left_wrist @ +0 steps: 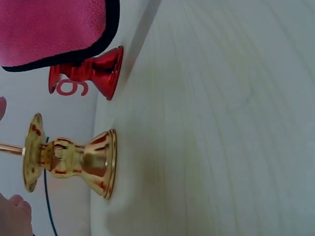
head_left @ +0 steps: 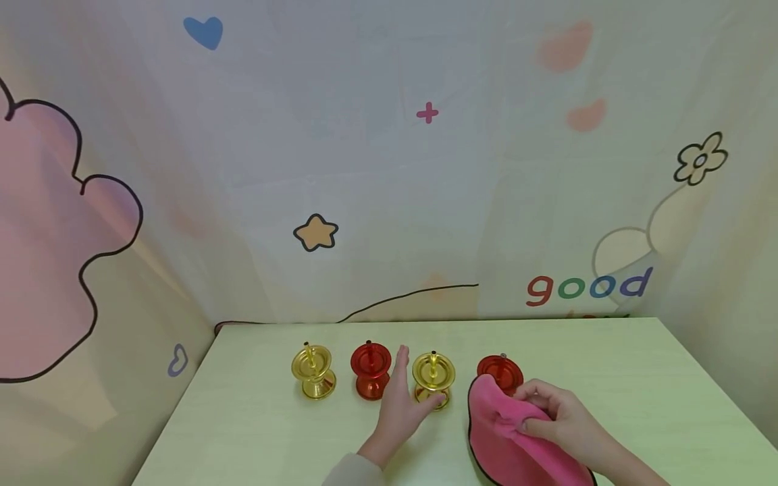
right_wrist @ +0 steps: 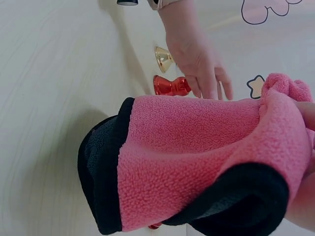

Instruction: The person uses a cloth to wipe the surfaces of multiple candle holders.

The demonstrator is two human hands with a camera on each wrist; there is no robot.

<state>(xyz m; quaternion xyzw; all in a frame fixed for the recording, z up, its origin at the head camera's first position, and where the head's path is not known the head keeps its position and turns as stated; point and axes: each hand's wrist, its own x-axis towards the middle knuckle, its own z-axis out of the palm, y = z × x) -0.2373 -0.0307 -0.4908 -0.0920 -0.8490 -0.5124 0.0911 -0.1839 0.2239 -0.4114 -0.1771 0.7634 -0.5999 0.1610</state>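
Note:
My right hand [head_left: 565, 422] pinches a bunched pink cloth [head_left: 501, 442] with a dark border, which hangs over the table and partly hides the right-hand red candle holder [head_left: 495, 366]. My left hand [head_left: 401, 408] is held with straight fingers and thumb spread beside a gold candle holder [head_left: 433, 372]; the thumb overlaps its lower part in the head view. Seen from the left wrist, this gold holder [left_wrist: 93, 160] stands upright, and a few fingertips show at the frame's left edge. Another red candle holder [head_left: 369, 364] stands just left of my left hand.
A second gold candle holder [head_left: 313, 368] stands at the left end of the row. The pale wooden table [head_left: 243, 418] ends at the back against a hanging cloth backdrop [head_left: 377, 169] with printed shapes.

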